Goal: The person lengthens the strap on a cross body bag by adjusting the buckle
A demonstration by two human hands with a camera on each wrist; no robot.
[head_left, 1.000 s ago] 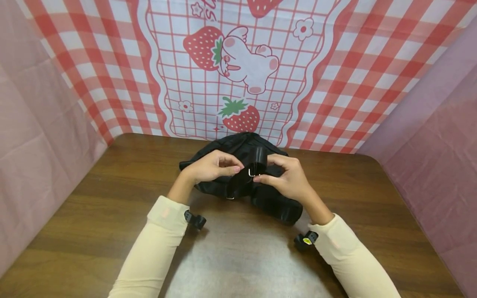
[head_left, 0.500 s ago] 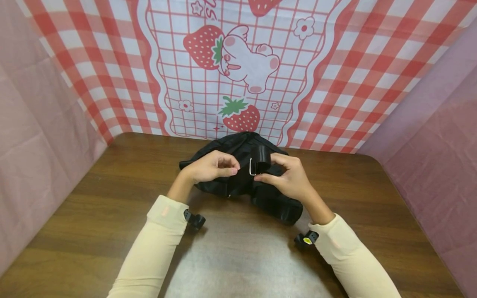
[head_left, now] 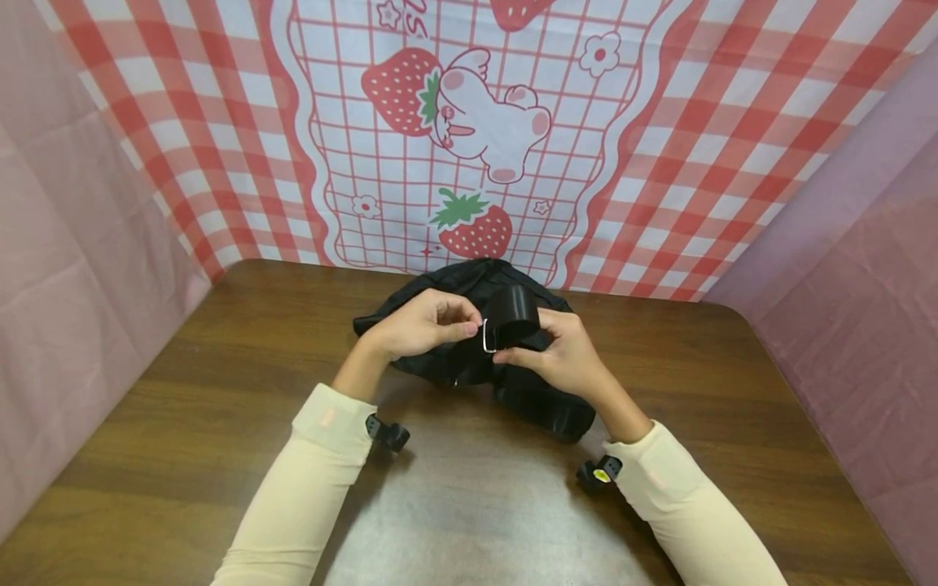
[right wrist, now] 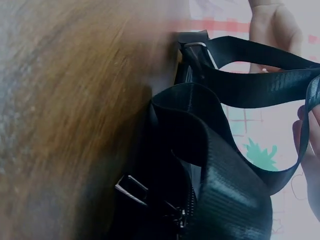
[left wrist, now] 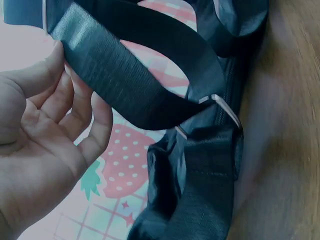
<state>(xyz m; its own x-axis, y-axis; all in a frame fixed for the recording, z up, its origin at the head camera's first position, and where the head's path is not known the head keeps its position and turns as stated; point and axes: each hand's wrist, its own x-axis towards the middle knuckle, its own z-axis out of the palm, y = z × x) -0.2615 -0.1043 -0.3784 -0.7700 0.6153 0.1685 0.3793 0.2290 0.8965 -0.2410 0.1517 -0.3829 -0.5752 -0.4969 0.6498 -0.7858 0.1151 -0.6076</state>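
Observation:
A black bag [head_left: 454,285] with a wide webbing strap [head_left: 513,309] lies at the back of the table. A silver metal slider buckle [head_left: 487,335] sits on the strap, held up between both hands. My left hand [head_left: 421,324] pinches the strap's edge beside the buckle; in the left wrist view the thumb and forefinger meet at the webbing [left wrist: 95,55]. My right hand [head_left: 567,350] grips the looped strap and the buckle's lower end between thumb and fingers. Another metal ring [left wrist: 227,110] joins the strap to the bag. The right wrist view shows a zipper [right wrist: 190,205] and a loose loop.
The brown wooden table [head_left: 469,505] stretches toward the front. Behind the bag hangs a red-and-white strawberry cloth [head_left: 469,146], with pink cloths [head_left: 81,244] at the sides. Small black wrist cameras [head_left: 388,434] hang below both cuffs.
My left fingertips came away from the strap, then moved back right to it at the buckle. The buckle, held by my right hand, has turned more into view and its strap loop has grown larger.

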